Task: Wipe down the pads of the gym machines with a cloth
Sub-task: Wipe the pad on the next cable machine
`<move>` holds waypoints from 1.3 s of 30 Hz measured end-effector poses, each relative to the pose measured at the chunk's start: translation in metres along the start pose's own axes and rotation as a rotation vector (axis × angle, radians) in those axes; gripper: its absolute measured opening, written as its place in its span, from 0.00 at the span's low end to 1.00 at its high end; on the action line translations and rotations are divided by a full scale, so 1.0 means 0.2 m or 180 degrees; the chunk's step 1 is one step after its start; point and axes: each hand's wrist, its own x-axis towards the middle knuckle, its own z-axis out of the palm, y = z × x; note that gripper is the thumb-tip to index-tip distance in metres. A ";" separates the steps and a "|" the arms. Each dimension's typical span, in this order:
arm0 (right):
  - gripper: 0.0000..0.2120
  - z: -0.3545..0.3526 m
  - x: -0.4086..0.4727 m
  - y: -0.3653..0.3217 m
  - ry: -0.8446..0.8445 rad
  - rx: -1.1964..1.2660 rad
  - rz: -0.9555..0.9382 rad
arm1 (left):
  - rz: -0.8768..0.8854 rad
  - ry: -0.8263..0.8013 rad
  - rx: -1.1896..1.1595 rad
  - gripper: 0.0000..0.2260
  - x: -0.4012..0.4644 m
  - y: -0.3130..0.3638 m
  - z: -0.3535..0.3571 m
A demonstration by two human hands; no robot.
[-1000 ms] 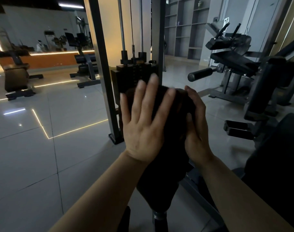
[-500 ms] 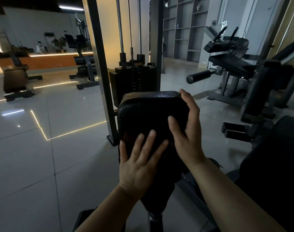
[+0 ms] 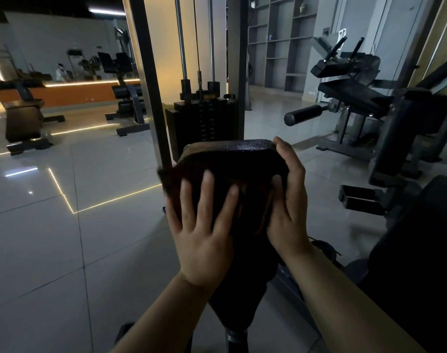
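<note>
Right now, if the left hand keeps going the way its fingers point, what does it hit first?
The left hand lies flat on the dark cloth over the pad, fingers pointing up the pad. Sliding on, it would cross the pad's top edge; next in line seems the weight stack, though depth is unclear.

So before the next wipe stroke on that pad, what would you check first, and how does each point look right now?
1. Cloth under the left hand: ok, flat fingers press it on the pad.
2. Pad steadied: ok, the right hand holds its right edge, fingers curled round it.
3. Cloth spread flat: not ok, a corner sticks out past the pad's left edge.
4. Top of the pad covered: not ok, the upper strip is bare.
5. Cloth damp or clean: cannot tell, too dark.
6. Room to move the hands: ok, the weight stack stands behind the pad.
</note>
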 end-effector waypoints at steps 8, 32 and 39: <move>0.21 0.01 0.00 -0.01 0.0044 -0.0108 0.0040 | -0.0043 -0.0925 0.0044 0.30 -0.38 0.05 -0.04; 0.26 0.00 -0.01 -0.02 -0.0052 -0.0030 0.0026 | 0.0278 -0.0644 0.0159 0.26 -0.42 0.02 0.01; 0.24 0.01 -0.01 -0.03 0.0020 -0.0037 0.0075 | 0.0545 -0.0782 0.0197 0.22 -0.23 -0.04 -0.03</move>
